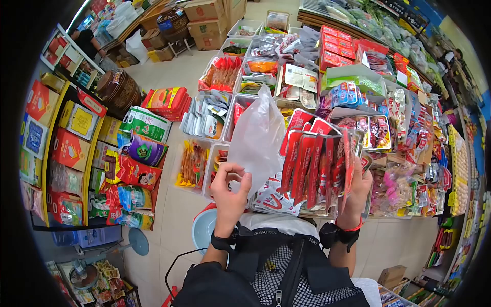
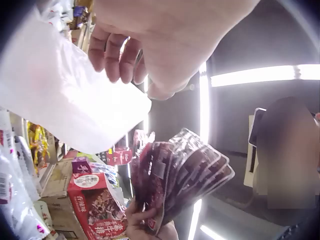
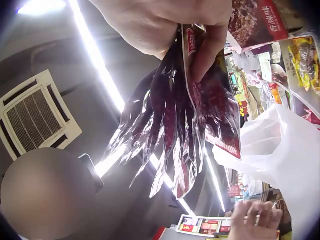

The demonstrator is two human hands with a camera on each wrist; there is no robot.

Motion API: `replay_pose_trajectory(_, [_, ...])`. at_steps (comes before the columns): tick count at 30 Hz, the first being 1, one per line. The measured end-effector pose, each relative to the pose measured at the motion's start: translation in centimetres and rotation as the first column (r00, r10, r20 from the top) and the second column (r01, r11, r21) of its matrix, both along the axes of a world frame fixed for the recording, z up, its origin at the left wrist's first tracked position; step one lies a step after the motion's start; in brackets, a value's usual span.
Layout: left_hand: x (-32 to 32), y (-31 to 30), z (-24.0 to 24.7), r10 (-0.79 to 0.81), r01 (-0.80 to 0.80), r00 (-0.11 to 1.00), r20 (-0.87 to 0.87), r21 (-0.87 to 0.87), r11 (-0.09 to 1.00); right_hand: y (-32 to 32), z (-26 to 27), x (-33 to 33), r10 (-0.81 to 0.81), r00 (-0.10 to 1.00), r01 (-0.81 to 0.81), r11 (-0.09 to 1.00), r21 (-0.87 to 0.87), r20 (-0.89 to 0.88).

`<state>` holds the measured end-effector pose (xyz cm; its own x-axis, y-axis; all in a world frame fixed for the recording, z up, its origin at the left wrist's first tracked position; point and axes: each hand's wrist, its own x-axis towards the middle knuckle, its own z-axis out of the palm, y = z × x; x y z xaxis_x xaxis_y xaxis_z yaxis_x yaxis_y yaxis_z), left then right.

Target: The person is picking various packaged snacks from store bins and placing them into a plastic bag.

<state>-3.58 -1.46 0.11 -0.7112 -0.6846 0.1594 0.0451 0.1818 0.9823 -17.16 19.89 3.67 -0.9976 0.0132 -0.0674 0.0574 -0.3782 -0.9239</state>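
Observation:
A translucent white plastic bag (image 1: 261, 138) stands spread in the air over the goods. My left hand (image 1: 230, 190) is right at its near edge, fingers bent with a gap toward the thumb. In the left wrist view the fingertips overlap the bag (image 2: 65, 95); I cannot tell whether they pinch it. On the right, my right hand (image 1: 358, 187) grips a fanned bunch of red vacuum-packed snack packets (image 1: 314, 166). The right wrist view shows the thumb and fingers around the ends of these packets (image 3: 170, 110), with their other ends spread apart.
White bins of packaged food, such as the yellow packets (image 1: 193, 163), cover the display in front. Red boxes (image 1: 337, 48) are stacked farther back. Shelves of bagged goods (image 1: 71, 148) stand left, and a light blue basin (image 1: 204, 227) is on the floor by my body.

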Motion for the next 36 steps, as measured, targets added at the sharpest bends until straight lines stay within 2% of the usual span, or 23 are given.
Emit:
replay_pose_trajectory(1, [0.1, 0.4, 0.3, 0.025, -0.025, 0.999, -0.029, -0.025, 0.999, 0.0, 0.0, 0.1, 0.017, 1.0, -0.017, 1.0, -0.013, 0.011])
replay_pose_trajectory(2, [0.1, 0.5, 0.5, -0.067, 0.059, 0.991, -0.117, -0.064, 0.996, 0.3, 0.0, 0.3, 0.034, 0.999, -0.034, 0.999, -0.025, 0.019])
replay_pose_trajectory(3, [0.0, 0.7, 1.5, -0.23, 0.23, 0.971, -0.065, -0.001, 0.973, 0.4, 0.0, 0.4, 0.05, 0.998, -0.049, 0.998, -0.039, 0.024])
replay_pose_trajectory(4, [0.0, 0.9, 3.1, -0.391, 0.392, 0.92, -0.023, 0.068, 0.918, 0.4, -0.1, 0.6, 0.026, 0.999, -0.025, 0.999, 0.028, -0.027])
replay_pose_trajectory(5, [0.0, 1.2, 4.2, -0.544, 0.538, 0.839, 0.009, 0.142, 0.831, 0.6, -0.5, 0.7, 0.044, 0.997, -0.043, 0.999, 0.012, -0.063])
replay_pose_trajectory(7, [-0.4, 3.2, 5.0, -0.599, 0.585, 0.8, 0.05, 0.164, 0.795, 0.8, -1.3, 0.8, 0.076, 0.988, -0.08, 0.997, -0.022, -0.135])
replay_pose_trajectory(8, [-0.9, 4.3, 5.2, -0.624, 0.606, 0.778, 0.072, 0.177, 0.776, 0.0, -1.2, 0.6, -0.012, 0.999, 0.011, 0.999, -0.043, -0.031])
replay_pose_trajectory(11, [-3.3, 6.5, 3.3, -0.678, 0.662, 0.735, -0.021, 0.241, 0.71, -1.4, -1.4, 1.3, -0.195, 0.974, 0.199, 0.98, 0.025, -0.118])
replay_pose_trajectory(12, [-4.5, 7.2, 2.3, -0.603, 0.625, 0.78, -0.164, 0.22, 0.749, -1.8, -1.2, 1.5, -0.22, 0.958, 0.236, 0.969, 0.071, -0.181])
replay_pose_trajectory(13, [-5.3, 7.7, 2.6, -0.546, 0.598, 0.801, -0.245, 0.366, 0.713, -2.2, -0.8, 1.6, -0.241, 0.939, 0.275, 0.955, 0.113, -0.247])
replay_pose_trajectory(15, [-6.6, 8.4, 3.4, -0.401, 0.54, 0.841, -0.364, 0.625, 0.564, -2.8, -0.5, 1.7, -0.26, 0.901, 0.331, 0.93, 0.162, -0.349])
replay_pose_trajectory(17, [-7.8, 9.1, 3.0, -0.29, 0.529, 0.847, -0.445, 0.662, 0.531, -3.0, -0.5, 2.3, -0.26, 0.871, 0.362, 0.913, 0.187, -0.416])
replay_pose_trajectory(19, [-8.8, 9.3, 4.3, -0.156, 0.496, 0.862, -0.483, 0.738, 0.457, -2.8, -0.7, 2.6, -0.191, 0.883, 0.296, 0.935, 0.194, -0.429])
replay_pose_trajectory(20, [-9.2, 9.2, 4.3, -0.131, 0.494, 0.858, -0.497, 0.726, 0.478, -2.5, -1.1, 2.7, -0.147, 0.88, 0.274, 0.934, 0.229, -0.451])
replay_pose_trajectory(21, [-9.5, 8.9, 4.2, -0.132, 0.506, 0.852, -0.506, 0.735, 0.451, -2.2, -1.4, 2.7, -0.103, 0.877, 0.252, 0.93, 0.266, -0.469])
replay_pose_trajectory(22, [-9.8, 8.6, 4.0, -0.133, 0.52, 0.846, -0.516, 0.742, 0.423, -1.5, -0.9, 2.5, 0.029, 0.827, 0.293, 0.83, 0.475, -0.561])
replay_pose_trajectory(26, [-10.6, 7.6, 2.5, -0.18, 0.556, 0.829, -0.529, 0.753, 0.352, -1.6, 0.4, 2.8, 0.041, 0.874, 0.163, 0.913, 0.373, -0.484])
replay_pose_trajectory(28, [-10.6, 7.2, 2.1, -0.221, 0.571, 0.821, -0.527, 0.762, 0.307, -1.5, 0.6, 2.9, 0.011, 0.872, 0.152, 0.945, 0.291, -0.49])
replay_pose_trajectory(32, [-10.6, 6.8, 1.2, -0.222, 0.563, 0.826, -0.518, 0.759, 0.326, -1.3, 2.4, 3.1, 0.013, 0.925, 0.091, 0.963, 0.252, -0.38])
replay_pose_trajectory(35, [-10.5, 5.9, -0.1, -0.271, 0.576, 0.816, -0.511, 0.762, 0.295, 0.8, 4.1, 2.6, 0.29, 0.93, -0.149, 0.859, 0.49, -0.226])
replay_pose_trajectory(36, [-10.3, 5.8, -0.1, -0.274, 0.566, 0.822, -0.499, 0.77, 0.294, 1.5, 4.5, 2.3, 0.363, 0.925, -0.259, 0.816, 0.516, -0.11])
